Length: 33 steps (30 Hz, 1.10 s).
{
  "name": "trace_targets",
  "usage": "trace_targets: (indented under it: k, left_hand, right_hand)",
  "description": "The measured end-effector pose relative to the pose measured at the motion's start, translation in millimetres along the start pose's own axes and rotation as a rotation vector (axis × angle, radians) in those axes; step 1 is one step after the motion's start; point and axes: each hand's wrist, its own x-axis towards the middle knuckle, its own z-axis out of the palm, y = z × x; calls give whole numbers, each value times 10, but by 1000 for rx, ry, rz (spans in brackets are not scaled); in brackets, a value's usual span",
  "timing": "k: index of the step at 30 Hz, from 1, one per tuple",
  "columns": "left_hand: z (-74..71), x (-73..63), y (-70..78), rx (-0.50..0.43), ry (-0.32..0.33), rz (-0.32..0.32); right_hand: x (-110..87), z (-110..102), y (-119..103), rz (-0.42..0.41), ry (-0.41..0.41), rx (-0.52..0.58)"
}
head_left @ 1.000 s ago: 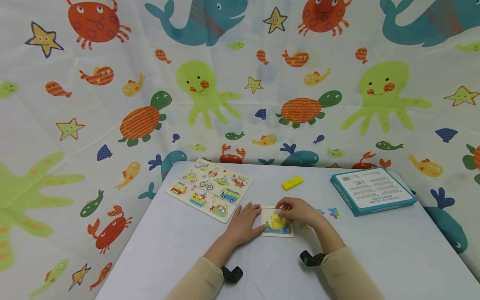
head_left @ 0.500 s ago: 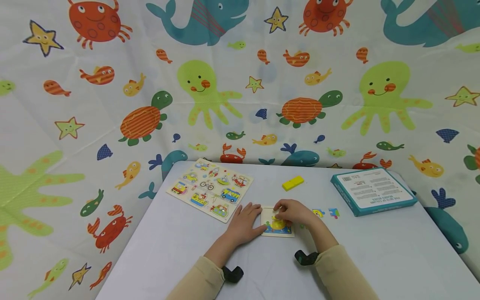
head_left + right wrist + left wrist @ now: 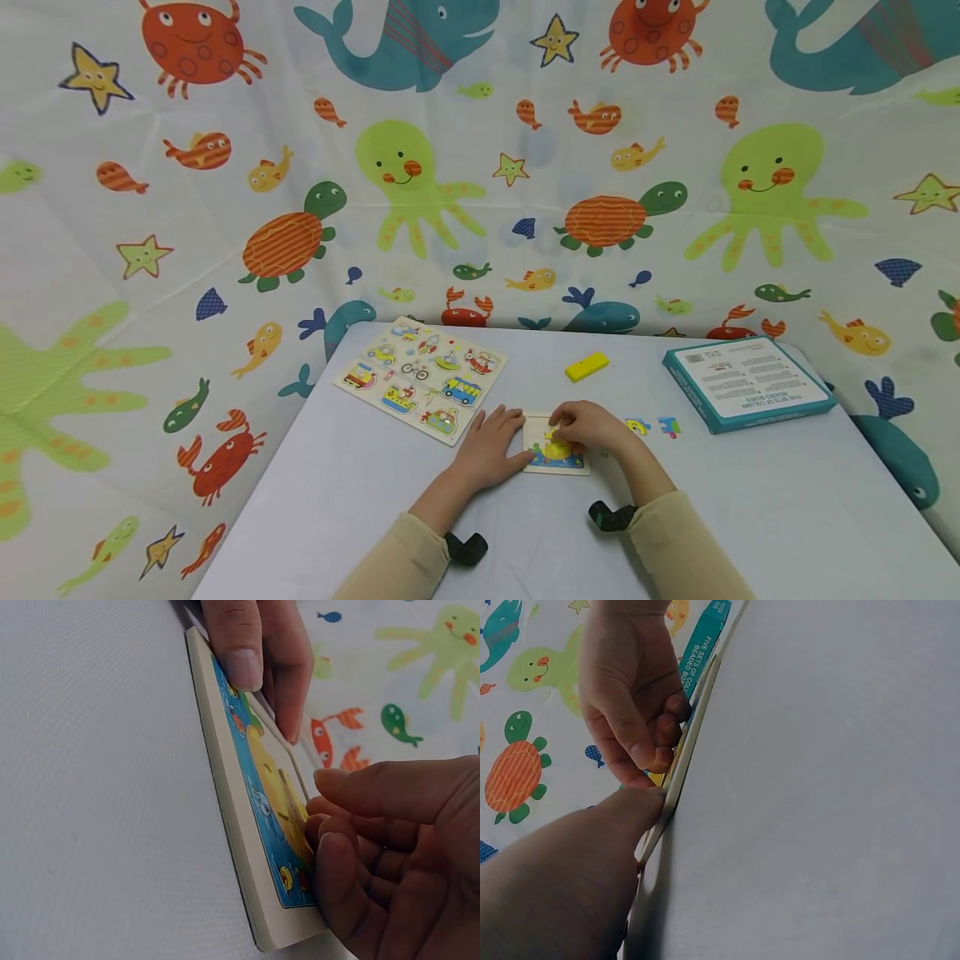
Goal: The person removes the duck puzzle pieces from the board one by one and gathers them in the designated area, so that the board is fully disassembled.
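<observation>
A small square jigsaw board [image 3: 534, 469] with a yellow duck-like picture over blue water lies flat on the table. My left hand [image 3: 487, 450] rests at its left side with the fingers spread and fairly straight. In the right wrist view, the left thumb [image 3: 244, 671] presses on the board's face near one end. My right hand [image 3: 592, 425] bends over the board from the right, its curled fingers at a yellow puzzle piece [image 3: 557, 435]. Those fingers cover part of the picture, and the piece's outline is mostly hidden.
Loose jigsaw pieces [image 3: 669, 427] lie right of the board, partly behind the right hand. A larger vehicle puzzle board [image 3: 420, 383] sits at the back left. Behind are a yellow block [image 3: 587, 367] and a teal-edged box [image 3: 750, 383]. A patterned curtain [image 3: 465, 208] hangs beyond the table.
The right hand has shifted slightly left over the board, uncovering more of the loose pieces on the right. The left hand stays in place.
</observation>
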Motion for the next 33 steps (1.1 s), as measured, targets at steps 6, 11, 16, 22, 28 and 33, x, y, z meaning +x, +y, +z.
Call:
trace_targets:
  k: [6,11,16,22,28,33]
  left_hand:
    - [4,1,-4,-6,-3,-4]
    - [-6,-12,-3,-14,-12,-10]
    - [-13,-17,1,-21,-15,-12]
    - [-16,-21,7,-23,-10,-6]
    - [5,-15,-9,-22,7,3]
    - [22,-19,-62,-58,38,121]
  right_hand:
    - [19,7,21,-7,1,1]
    - [36,19,44,-15,0,4]
    - [36,25,44,-17,0,14]
    - [19,28,22,-13,8,27]
    - [8,26,14,-20,8,46]
    - [15,23,24,-24,8,51]
